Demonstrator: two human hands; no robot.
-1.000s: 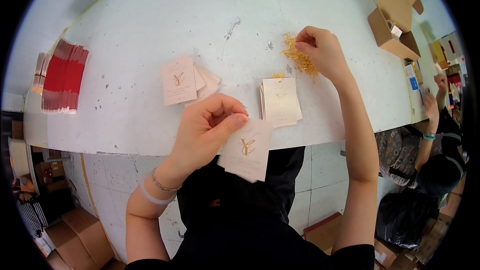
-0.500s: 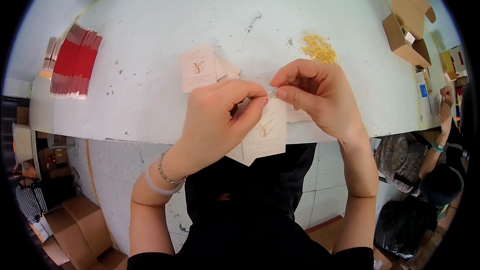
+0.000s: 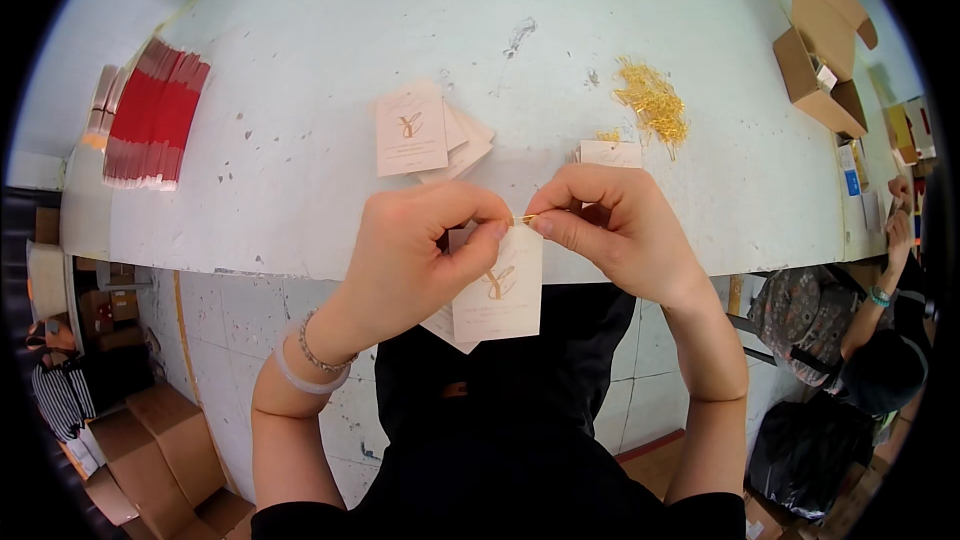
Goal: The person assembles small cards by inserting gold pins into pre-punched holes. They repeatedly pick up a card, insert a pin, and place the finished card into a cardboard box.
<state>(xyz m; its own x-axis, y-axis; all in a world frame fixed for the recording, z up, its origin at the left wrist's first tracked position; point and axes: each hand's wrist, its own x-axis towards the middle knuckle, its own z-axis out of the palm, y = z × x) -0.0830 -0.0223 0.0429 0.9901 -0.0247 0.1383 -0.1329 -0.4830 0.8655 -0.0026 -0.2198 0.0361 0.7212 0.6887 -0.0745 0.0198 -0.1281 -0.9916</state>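
A small gold safety pin [image 3: 523,219] spans the gap between my two hands, just above the table's near edge. My left hand [image 3: 425,245] is closed in a pinch at the pin's left end and at the top of a cream card tag [image 3: 508,290] with a gold emblem. Another cream card shows partly behind that tag; both hang past the table edge. My right hand [image 3: 605,230] pinches the pin's right end between thumb and forefinger. Beyond my left hand lies a fanned stack of matching card tags [image 3: 411,130]. A pile of gold safety pins [image 3: 652,105] lies beyond my right hand.
More cards [image 3: 612,154] lie just past my right hand. Red strips in clear wrapping [image 3: 155,118] sit at the left of the white table [image 3: 350,20]. An open cardboard box [image 3: 815,80] stands far right, near another person's hand [image 3: 898,230].
Both hands have moved slightly toward me and left with the hanging tags. The pin, ring-like before, now lies as a thin line. More cards are uncovered beyond my right hand.
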